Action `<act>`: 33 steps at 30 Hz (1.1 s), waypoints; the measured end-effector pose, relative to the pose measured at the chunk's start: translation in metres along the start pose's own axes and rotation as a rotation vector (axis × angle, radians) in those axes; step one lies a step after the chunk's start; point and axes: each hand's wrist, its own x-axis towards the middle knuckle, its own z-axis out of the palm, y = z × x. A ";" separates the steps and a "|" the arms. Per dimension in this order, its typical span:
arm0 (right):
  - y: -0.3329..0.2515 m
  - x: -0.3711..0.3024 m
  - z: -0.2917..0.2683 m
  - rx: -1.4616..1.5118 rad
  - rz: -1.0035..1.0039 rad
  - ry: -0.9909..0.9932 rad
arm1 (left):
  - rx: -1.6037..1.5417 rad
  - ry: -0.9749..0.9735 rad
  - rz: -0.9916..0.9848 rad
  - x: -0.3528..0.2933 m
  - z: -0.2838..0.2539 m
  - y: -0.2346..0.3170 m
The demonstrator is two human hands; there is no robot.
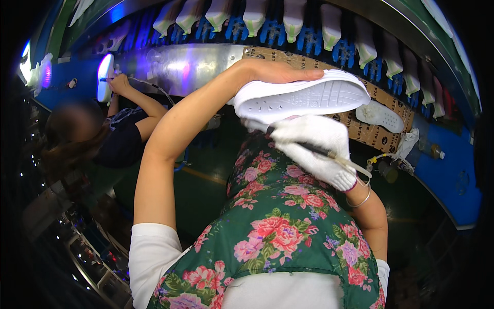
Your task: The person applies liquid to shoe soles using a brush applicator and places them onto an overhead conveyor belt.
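Note:
My bare left hand (280, 72) grips a white shoe sole (309, 99) along its far edge, holding it tilted so the hollow inner face with its ribs and small holes shows. Just below the sole, my right hand (316, 139), in a white knitted glove, is closed round a slim brush (329, 153) with a dark handle. The brush's pale tip, blurred by motion, is close to the sole's lower left edge; whether they touch I cannot tell.
A white perforated insole-shaped piece (380, 116) lies on brown printed cardboard (370, 136). White-and-green shoe shapes (293, 20) hang in a row on blue holders beyond. A clear bottle (432, 149) lies at right. At left, another person's hand (119, 83) works on a brightly lit sole.

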 end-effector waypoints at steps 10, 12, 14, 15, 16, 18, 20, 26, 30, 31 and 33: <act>-0.001 -0.003 -0.009 -0.080 0.223 0.050 | 0.172 -0.126 0.077 0.035 -0.005 -0.015; -0.003 -0.003 -0.007 -0.111 0.170 0.036 | 0.152 -0.138 0.129 0.042 -0.006 -0.027; 0.001 -0.006 -0.009 -0.040 0.158 0.068 | 0.214 -0.099 0.011 0.022 -0.009 -0.001; 0.004 -0.008 -0.009 -0.042 0.159 0.066 | 0.212 -0.099 0.013 0.022 -0.009 0.001; 0.006 -0.009 -0.009 -0.087 0.138 0.089 | 0.176 -0.095 0.041 0.021 -0.010 0.002; 0.004 -0.008 -0.008 -0.167 0.062 0.066 | 0.137 -0.091 0.068 0.019 -0.010 0.005; -0.001 -0.007 -0.004 -0.205 -0.021 -0.010 | 0.193 -0.018 0.013 0.017 -0.011 0.006; 0.001 -0.010 -0.004 -0.034 0.141 0.183 | -0.094 0.004 0.123 0.026 -0.011 -0.011; 0.004 -0.017 -0.019 0.077 0.285 0.337 | -0.515 0.085 0.204 0.039 0.005 -0.036; 0.006 -0.020 -0.024 0.088 0.327 0.399 | -0.514 0.083 0.208 0.039 0.007 -0.041; 0.006 -0.023 -0.032 0.107 0.406 0.526 | -1.017 -0.453 0.287 0.038 0.008 -0.052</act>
